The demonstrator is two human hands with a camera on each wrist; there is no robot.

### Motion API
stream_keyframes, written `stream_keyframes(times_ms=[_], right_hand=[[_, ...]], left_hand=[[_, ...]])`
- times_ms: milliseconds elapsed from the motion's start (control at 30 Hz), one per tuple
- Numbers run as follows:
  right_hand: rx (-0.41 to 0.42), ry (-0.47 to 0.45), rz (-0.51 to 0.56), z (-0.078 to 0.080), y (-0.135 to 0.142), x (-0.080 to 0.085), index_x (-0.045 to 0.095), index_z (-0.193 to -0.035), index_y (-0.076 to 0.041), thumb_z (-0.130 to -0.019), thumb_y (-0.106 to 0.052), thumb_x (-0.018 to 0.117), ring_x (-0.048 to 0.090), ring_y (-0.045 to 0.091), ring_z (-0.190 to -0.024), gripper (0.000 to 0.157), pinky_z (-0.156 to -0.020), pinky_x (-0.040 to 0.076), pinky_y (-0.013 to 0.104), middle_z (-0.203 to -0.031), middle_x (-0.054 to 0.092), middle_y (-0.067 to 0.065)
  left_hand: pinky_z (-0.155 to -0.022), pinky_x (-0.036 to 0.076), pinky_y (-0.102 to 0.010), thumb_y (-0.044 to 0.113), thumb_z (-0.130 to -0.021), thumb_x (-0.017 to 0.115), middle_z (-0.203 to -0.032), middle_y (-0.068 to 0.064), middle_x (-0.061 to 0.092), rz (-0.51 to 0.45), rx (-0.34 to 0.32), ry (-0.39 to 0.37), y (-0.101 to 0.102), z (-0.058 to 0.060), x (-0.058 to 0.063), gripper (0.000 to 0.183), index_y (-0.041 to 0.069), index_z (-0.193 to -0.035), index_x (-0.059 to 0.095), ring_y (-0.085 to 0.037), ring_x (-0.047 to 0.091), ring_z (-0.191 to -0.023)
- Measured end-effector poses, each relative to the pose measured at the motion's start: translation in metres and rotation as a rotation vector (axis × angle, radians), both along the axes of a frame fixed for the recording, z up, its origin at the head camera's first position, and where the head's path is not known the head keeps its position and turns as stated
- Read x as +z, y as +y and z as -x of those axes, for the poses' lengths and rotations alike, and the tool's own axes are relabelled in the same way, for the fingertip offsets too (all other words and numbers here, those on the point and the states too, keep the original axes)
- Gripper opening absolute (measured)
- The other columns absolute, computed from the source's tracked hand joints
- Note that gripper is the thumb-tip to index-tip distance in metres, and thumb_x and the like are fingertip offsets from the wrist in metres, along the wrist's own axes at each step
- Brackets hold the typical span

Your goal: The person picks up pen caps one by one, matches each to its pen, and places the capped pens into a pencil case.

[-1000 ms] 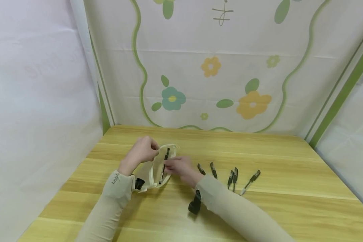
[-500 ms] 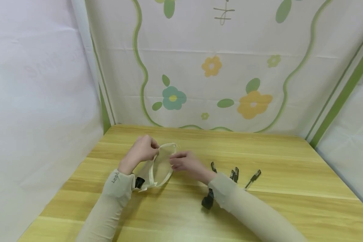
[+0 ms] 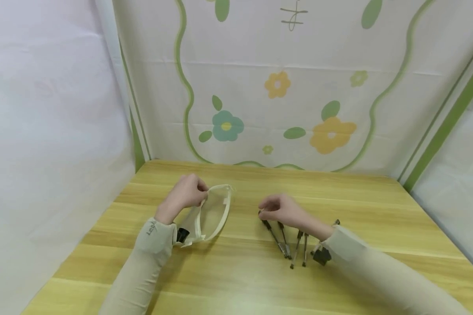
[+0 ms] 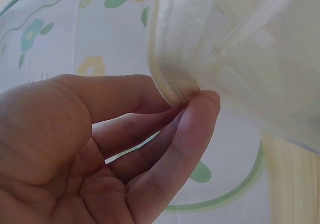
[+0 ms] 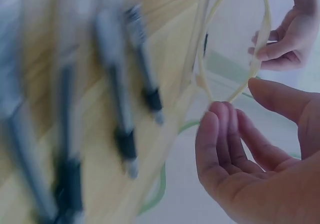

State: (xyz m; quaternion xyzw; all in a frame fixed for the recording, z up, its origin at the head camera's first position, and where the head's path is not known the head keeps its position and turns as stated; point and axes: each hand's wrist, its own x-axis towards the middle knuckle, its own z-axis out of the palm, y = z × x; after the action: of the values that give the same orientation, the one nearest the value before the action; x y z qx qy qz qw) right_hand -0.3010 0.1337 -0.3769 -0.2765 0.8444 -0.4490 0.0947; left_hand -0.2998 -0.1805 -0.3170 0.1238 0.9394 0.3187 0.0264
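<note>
My left hand (image 3: 184, 194) pinches the edge of a pale, see-through pouch (image 3: 214, 214), holding its mouth wide. Close up in the left wrist view, thumb and fingertips meet on the pouch's edge band (image 4: 170, 78). Over the far ends of several slim dark pens (image 3: 275, 238) hovers my right hand (image 3: 287, 212), fingers curved and nothing between them. The right wrist view shows a gap between its thumb and fingers, with the pens (image 5: 120, 93) blurred at the left. Part of the rightmost pen (image 3: 336, 222) is hidden by the right wrist.
All of this is on a wooden table (image 3: 236, 284). A white cloth backdrop (image 3: 244, 78) with printed flowers hangs behind it, and a white sheet (image 3: 51, 131) stands at the left. Small black devices (image 3: 322, 256) sit at the wrists.
My right hand first held a pen in the pouch's mouth, let it go, then moved right to the other pens. The left hand has kept its pinch on the pouch.
</note>
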Motion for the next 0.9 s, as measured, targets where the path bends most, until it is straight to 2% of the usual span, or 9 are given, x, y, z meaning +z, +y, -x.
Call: stream_keyframes(times_ms=[67,167,333,600,733,900], right_hand=[[0.012,0.054,-0.044,0.001,0.008,-0.001,0.07,-0.11,0.001,-0.089,-0.018,0.075,0.063,0.019,-0.076,0.029,-0.065,0.053,0.032,-0.085,0.067,0.002],[0.031,0.08,-0.088,0.001,0.016,-0.004,0.069,-0.11,0.003,-0.087,-0.015,0.077,0.063,0.019,-0.071,0.031,-0.062,0.053,0.03,-0.08,0.066,0.001],[0.052,0.035,-0.088,-0.001,0.019,-0.007,0.067,-0.111,0.008,-0.083,-0.007,0.079,0.064,0.025,-0.073,0.034,-0.064,0.054,0.029,-0.081,0.066,0.006],[0.068,-0.024,-0.081,0.004,0.025,-0.014,0.068,-0.11,0.01,-0.081,-0.011,0.081,0.065,0.019,-0.07,0.038,-0.063,0.055,0.03,-0.079,0.069,0.004],[0.055,-0.014,-0.111,0.005,0.025,-0.019,0.071,-0.107,0.007,-0.082,-0.013,0.081,0.062,0.017,-0.064,0.034,-0.059,0.052,0.028,-0.076,0.069,0.001],[0.057,0.024,-0.187,0.005,0.02,-0.024,0.076,-0.1,0.0,-0.081,-0.019,0.083,0.051,0.01,-0.054,0.028,-0.055,0.048,0.026,-0.07,0.068,-0.001]], left_hand=[[-0.05,0.039,-0.025,0.0,-0.084,0.059,-0.06,-0.003,0.064,-0.001,-0.003,0.0,0.0,0.0,0.0,0.022,0.011,-0.071,0.073,-0.013,0.052,-0.05],[-0.051,0.041,-0.025,0.0,-0.084,0.059,-0.066,-0.006,0.067,-0.003,-0.01,-0.002,-0.001,0.001,0.001,0.02,0.01,-0.076,0.075,-0.014,0.054,-0.051],[-0.052,0.044,-0.026,0.0,-0.085,0.06,-0.067,-0.004,0.067,0.0,-0.006,0.002,-0.002,0.0,0.0,0.019,0.009,-0.082,0.077,-0.015,0.056,-0.053],[-0.055,0.05,-0.028,0.002,-0.087,0.062,-0.083,-0.006,0.072,-0.006,0.006,-0.015,-0.001,-0.002,0.001,0.018,0.005,-0.093,0.078,-0.015,0.061,-0.057],[-0.055,0.05,-0.028,0.002,-0.087,0.062,-0.084,-0.006,0.072,-0.005,0.005,-0.018,0.0,-0.003,0.001,0.017,0.004,-0.095,0.078,-0.015,0.061,-0.057],[-0.055,0.05,-0.028,0.002,-0.087,0.062,-0.082,-0.005,0.071,-0.01,-0.002,-0.014,-0.001,-0.003,0.0,0.018,0.004,-0.094,0.078,-0.016,0.061,-0.056]])
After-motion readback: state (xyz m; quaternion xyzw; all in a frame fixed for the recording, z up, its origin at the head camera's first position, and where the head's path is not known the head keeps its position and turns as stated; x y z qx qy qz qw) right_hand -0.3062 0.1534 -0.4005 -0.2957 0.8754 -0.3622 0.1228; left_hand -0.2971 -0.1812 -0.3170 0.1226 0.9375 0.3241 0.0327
